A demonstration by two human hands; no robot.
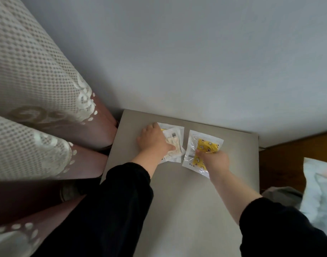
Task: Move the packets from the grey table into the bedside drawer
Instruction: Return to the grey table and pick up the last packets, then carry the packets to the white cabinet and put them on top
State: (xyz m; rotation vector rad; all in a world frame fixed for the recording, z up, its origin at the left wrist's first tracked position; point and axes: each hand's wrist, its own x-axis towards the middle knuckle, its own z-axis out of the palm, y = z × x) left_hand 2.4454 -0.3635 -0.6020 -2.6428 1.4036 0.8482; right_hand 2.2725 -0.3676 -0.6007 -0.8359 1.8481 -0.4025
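1. Curtain [38,80]: hangs at far left, lace over maroon, just beside the worktop [177,201].
2. Left hand [153,141]: lies flat with fingers straight, pressing on the beige packet [174,145]; thumb rests across its front; grips nothing.
3. Beige packet: sits on the grey worktop near the back edge, stacked on a lower packet [179,127] whose white edge shows behind it.
4. Yellow packet [205,143]: lies on the worktop just right of the stack, apart from it.
5. Right hand [216,161]: grips the yellow packet's near right part, fingers curled, thumb on top.
6. Bedding [318,191]: shows pale at far right.
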